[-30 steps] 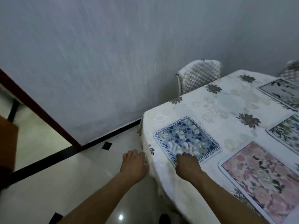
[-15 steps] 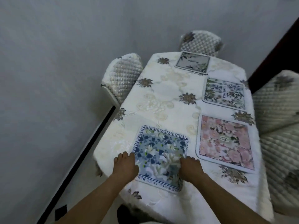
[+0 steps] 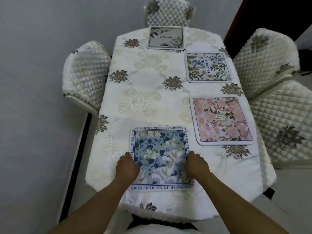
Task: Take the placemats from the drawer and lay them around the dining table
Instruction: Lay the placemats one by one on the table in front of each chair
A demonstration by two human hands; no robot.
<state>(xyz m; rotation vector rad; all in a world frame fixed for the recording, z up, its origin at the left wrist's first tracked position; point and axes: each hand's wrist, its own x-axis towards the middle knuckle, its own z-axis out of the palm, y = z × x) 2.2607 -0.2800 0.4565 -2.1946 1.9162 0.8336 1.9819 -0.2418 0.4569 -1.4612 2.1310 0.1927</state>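
Blue floral square fabric placemat (image 3: 160,154) lay flat at near end of cream-clothed desk (image 3: 143,92). Left hand (image 3: 127,166) & right hand (image 3: 196,163) pressed its side edges w/ fingers curled; actual grip unclear.

Four square fabric placemats on the cloth-covered dining table (image 3: 138,92): blue floral placemat (image 3: 160,149) at the near end, pink floral placemat (image 3: 221,119) and green botanical placemat (image 3: 208,67) along the right side, grey floral placemat (image 3: 165,37) at the far end

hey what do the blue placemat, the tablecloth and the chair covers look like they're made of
Blue placemat: probably printed fabric or soft mat, matte, lying flat with rounded corners. Tablecloth: woven cloth with a slight sheen; raised cream scrolls and darker flowers look embroidered or jacquard. Chair covers: padded quilted fabric, diamond stitching, somewhat satiny on the left chair.
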